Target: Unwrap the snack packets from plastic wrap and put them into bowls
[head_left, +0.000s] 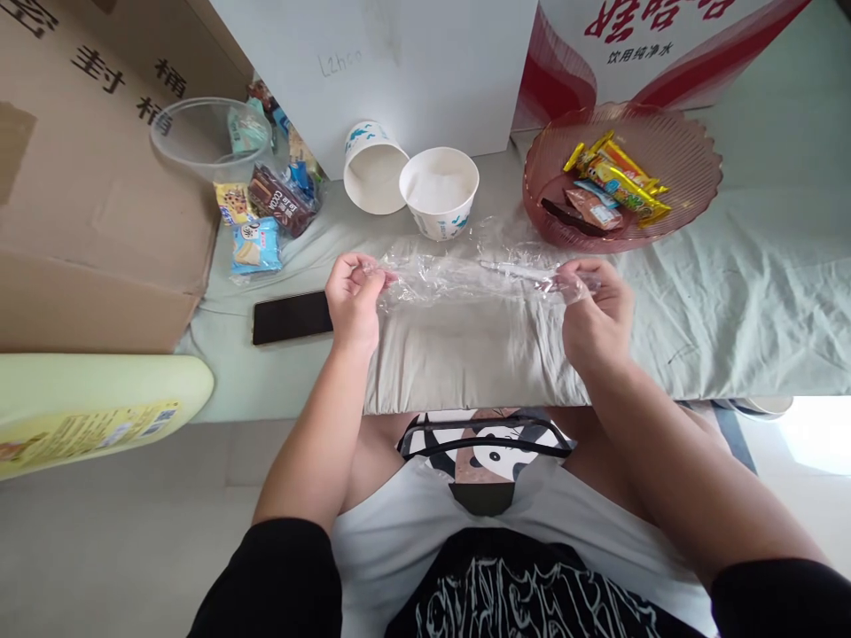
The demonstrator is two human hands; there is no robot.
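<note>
Head view: I see yellow snack packets (625,182) in the pink bowl (688,164). The left hand (355,301) and right hand (602,315) pinch the clear plastic wrapper (439,282), which stretches between them.

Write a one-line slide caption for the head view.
Left hand and right hand hold crinkled clear plastic between them, before two paper cups and a pink bowl of wrapped snacks.
</note>
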